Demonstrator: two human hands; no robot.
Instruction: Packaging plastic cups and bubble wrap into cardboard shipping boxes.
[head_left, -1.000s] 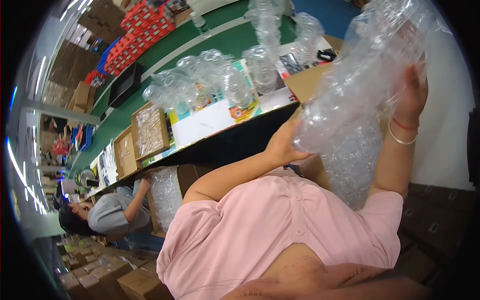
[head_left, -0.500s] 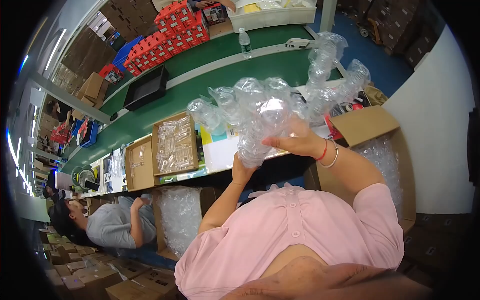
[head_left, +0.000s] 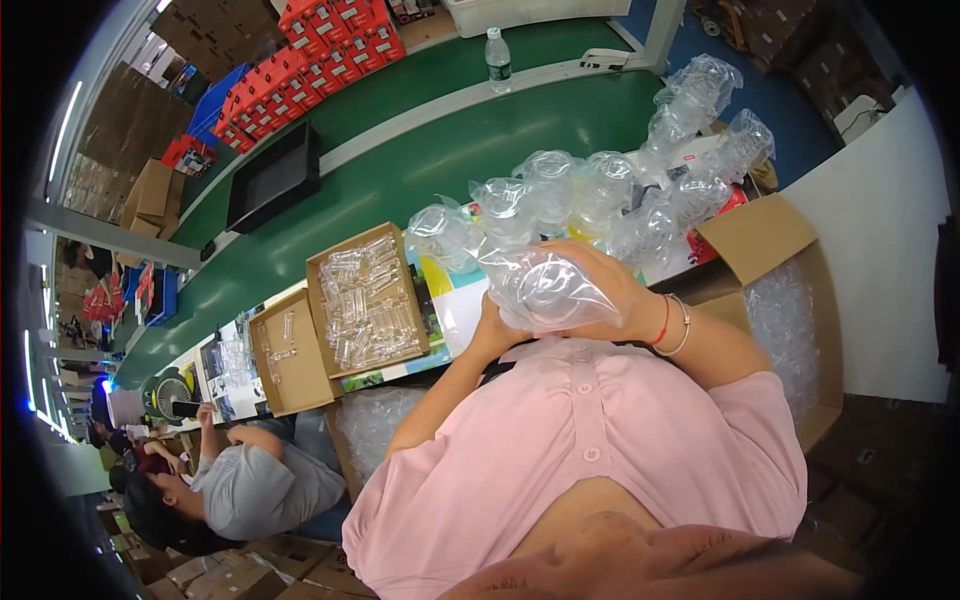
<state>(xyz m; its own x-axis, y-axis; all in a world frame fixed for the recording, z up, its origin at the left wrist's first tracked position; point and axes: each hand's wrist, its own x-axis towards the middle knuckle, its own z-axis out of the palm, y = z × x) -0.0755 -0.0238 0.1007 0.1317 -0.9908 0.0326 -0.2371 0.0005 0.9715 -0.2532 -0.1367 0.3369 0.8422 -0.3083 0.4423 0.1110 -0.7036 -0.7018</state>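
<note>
Close to my chest I hold a clear plastic bag [head_left: 550, 290] with a round, clear, cup-like piece in it. My right hand [head_left: 612, 280] is wrapped round its right side, and my left hand [head_left: 488, 328] grips it from the left, its fingers mostly hidden behind the plastic. Just beyond, several similar bagged clear pieces [head_left: 503, 212] stand in a row on the table. More bagged stacks [head_left: 690, 100] rise at the right.
A cardboard tray of small clear tubes [head_left: 365, 310] lies left, beside a tray with fewer tubes [head_left: 290, 360]. Behind runs a green conveyor [head_left: 400, 150] with a water bottle [head_left: 498, 62] and black bin [head_left: 275, 175]. An open carton [head_left: 785, 320] is at right; a co-worker [head_left: 255, 490] sits left.
Both hands have drawn the bagged piece back toward my chest, away from the row, and its end is now turned up. The co-worker's arm has risen, with a dark object at the hand.
</note>
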